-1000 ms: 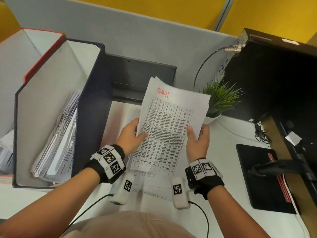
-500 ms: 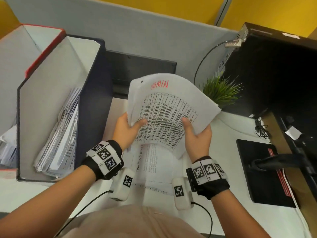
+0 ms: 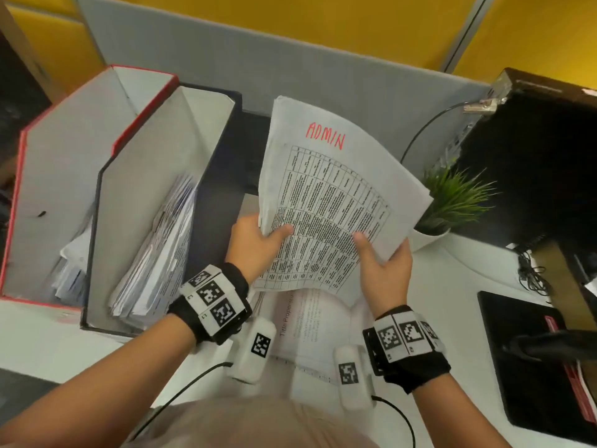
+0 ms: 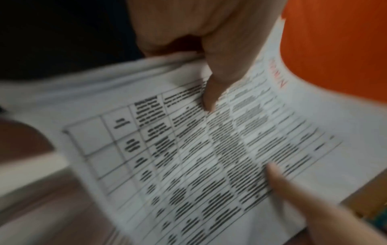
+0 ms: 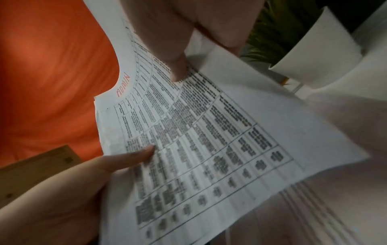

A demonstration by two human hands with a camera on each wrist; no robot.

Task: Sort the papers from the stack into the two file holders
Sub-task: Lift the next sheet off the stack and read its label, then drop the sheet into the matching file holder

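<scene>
Both hands hold up a stapled white paper [image 3: 326, 189] with a printed table and "ADMIN" in red at its top. My left hand [image 3: 258, 244] pinches its left edge, thumb on the front. My right hand [image 3: 384, 263] pinches its lower right edge, thumb on the table print. The same paper [image 4: 209, 157] fills the left wrist view and shows again in the right wrist view [image 5: 199, 140]. Under it lies the stack of papers [image 3: 307, 321] on the desk. At left stand a dark blue file holder [image 3: 206, 202] and a red file holder [image 3: 142, 118], each with papers inside.
A small potted plant [image 3: 452, 202] stands just right of the held paper. A black monitor [image 3: 533, 163] and its black base [image 3: 523, 360] fill the right side. A grey partition [image 3: 258, 59] closes the back of the white desk [image 3: 48, 344].
The ADMIN paper has been turned round, its red heading now upright and farther from me, and it has shifted a little left and up. Both hands keep their hold on it.
</scene>
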